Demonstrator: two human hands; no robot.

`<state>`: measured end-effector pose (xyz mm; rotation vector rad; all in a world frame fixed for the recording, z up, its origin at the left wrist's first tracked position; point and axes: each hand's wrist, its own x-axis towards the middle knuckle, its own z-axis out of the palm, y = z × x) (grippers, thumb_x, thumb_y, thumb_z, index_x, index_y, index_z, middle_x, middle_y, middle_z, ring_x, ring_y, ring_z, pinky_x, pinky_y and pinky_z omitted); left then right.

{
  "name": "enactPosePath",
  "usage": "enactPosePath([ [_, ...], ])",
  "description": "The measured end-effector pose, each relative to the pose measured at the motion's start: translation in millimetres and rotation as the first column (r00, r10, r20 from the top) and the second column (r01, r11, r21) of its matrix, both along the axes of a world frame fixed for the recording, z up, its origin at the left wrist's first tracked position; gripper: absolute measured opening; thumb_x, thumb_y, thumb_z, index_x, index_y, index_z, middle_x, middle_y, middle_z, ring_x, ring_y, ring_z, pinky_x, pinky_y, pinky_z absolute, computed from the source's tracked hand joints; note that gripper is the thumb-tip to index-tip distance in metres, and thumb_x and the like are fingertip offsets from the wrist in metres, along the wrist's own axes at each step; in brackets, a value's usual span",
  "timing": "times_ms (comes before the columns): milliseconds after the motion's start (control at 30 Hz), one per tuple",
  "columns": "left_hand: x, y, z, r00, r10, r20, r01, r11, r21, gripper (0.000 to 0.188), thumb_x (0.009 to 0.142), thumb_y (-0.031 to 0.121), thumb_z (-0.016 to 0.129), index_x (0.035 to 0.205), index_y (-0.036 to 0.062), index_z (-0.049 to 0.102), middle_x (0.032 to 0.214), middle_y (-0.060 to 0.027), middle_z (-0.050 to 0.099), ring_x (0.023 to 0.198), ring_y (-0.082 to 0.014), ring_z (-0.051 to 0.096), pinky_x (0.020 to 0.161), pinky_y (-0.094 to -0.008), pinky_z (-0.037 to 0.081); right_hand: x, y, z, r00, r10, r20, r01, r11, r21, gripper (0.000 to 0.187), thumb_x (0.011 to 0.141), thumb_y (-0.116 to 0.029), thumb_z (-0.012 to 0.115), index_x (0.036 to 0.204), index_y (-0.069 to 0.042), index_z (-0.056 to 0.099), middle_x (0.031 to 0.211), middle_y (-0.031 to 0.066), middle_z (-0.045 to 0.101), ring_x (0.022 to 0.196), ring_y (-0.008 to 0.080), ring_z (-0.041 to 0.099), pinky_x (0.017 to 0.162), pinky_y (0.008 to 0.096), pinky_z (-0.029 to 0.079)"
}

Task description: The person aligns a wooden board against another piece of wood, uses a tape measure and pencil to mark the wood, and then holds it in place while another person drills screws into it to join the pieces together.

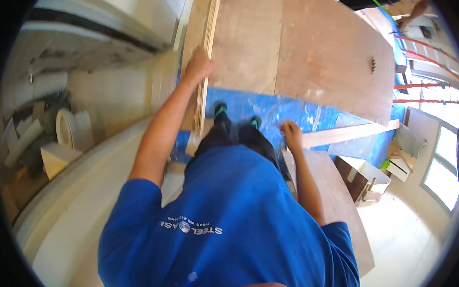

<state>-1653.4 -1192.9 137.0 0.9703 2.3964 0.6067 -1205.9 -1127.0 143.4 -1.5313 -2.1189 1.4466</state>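
My left hand (pixel 198 65) is closed on a long, narrow wooden board (pixel 209 36) running along the left edge of a large plywood sheet. The plywood sheet (pixel 323 50) is brown, with a seam across it, and a small dark object (pixel 373 65) lies near its right end. Lower and to the right, my right hand (pixel 290 134) hangs with curled, slightly blurred fingers above the blue floor covering. Whatever is in it, if anything, cannot be made out. It is nearest a pale wooden plank (pixel 348 135) and another brown panel (pixel 334 187).
My feet (pixel 220 109) stand on blue floor covering (pixel 301 109) below the sheet. An open box (pixel 372 181) sits at right. Farther off are a red-railed ladder (pixel 430 54) and another person's hand (pixel 405 23). A wall (pixel 130 79) and a toilet-like white fixture (pixel 65 127) are at left.
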Motion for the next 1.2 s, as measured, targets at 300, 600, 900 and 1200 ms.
enactPosePath([
  [300,16,11,33,0.997,0.074,0.02,-0.073,0.997,-0.035,0.048,0.083,0.013,0.059,0.123,-0.006,0.04,0.126,-0.0351,0.049,0.113,-0.0502,0.055,0.096,-0.053,0.047,222,33,8,0.681,-0.727,0.086,0.73,0.664,-0.163,0.021,0.101,-0.027,0.053,0.096,-0.008,0.058,0.077,0.0035,0.065,0.06,0.01,0.058,0.047,0.023,0.043],
  [600,21,17,48,0.994,0.105,-0.003,-0.105,0.993,-0.06,0.053,0.079,0.01,0.067,0.122,-0.0058,0.042,0.121,-0.0318,0.054,0.114,-0.0466,0.056,0.096,-0.0482,0.047,181,192,22,0.937,-0.346,0.051,0.293,0.857,0.424,0.027,0.099,-0.026,0.052,0.093,-0.004,0.065,0.084,0.012,0.071,0.073,0.0256,0.068,0.063,0.0356,0.052],
  [900,19,12,24,0.985,0.155,-0.072,-0.153,0.988,0.022,0.051,0.077,0.006,0.063,0.122,-0.005,0.043,0.119,-0.0322,0.055,0.115,-0.0454,0.055,0.098,-0.0463,0.045,138,337,34,0.93,-0.142,0.34,-0.163,0.668,0.726,0.028,0.095,-0.021,0.055,0.12,-0.009,0.062,0.115,0.0155,0.063,0.098,0.0388,0.062,0.08,0.0477,0.05],
  [1200,28,16,37,0.973,0.218,-0.075,-0.223,0.972,-0.071,0.052,0.078,0.007,0.062,0.124,-0.0057,0.042,0.118,-0.0314,0.056,0.112,-0.0443,0.057,0.094,-0.0476,0.047,102,345,31,0.781,-0.004,0.625,-0.417,0.741,0.526,0.037,0.086,-0.012,0.057,0.123,-0.01,0.06,0.107,0.0166,0.06,0.099,0.0363,0.061,0.083,0.0488,0.049],
])
